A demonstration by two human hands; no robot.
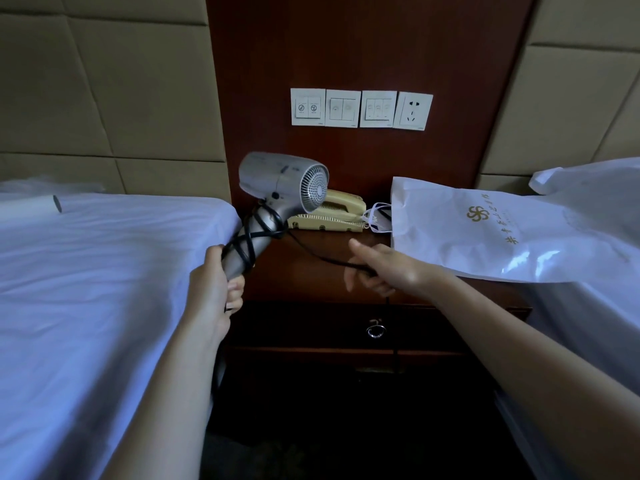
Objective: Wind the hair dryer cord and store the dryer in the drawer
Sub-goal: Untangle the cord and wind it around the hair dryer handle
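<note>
Gripping the half-wound hair dryer (277, 188), cord (311, 251) taut; drawer (346, 327) closed.

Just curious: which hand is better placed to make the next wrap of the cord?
The right hand: it already pinches the loose cord, while the left hand is busy holding the hair dryer by its handle.

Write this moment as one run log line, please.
phase: winding | left hand: grips hair dryer handle | right hand: holds cord | drawer: closed
</note>
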